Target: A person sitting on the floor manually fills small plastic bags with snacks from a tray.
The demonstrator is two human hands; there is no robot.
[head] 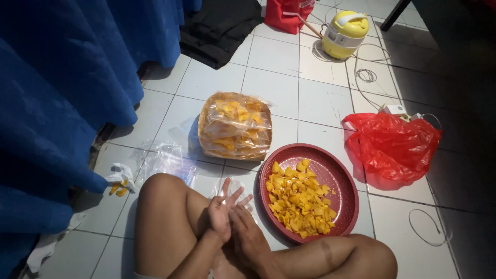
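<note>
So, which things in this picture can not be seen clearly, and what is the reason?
- Head view: whether the hands, left and right, hold a clear bag; they overlap, and the plastic is see-through.
- Red plastic bag: contents hidden by its crumpled film.
- Packed chips bag: fill blurred by glare.
- Yellow appliance: too small to identify.
- Black cloth: cut by the top edge.

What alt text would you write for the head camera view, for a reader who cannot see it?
A person sitting cross-legged on a white tiled floor holds the left hand and right hand together, seemingly around thin clear plastic, beside a round red tray of yellow chips. Behind it are a clear bag of chips, a red plastic bag and a yellow appliance.
</note>
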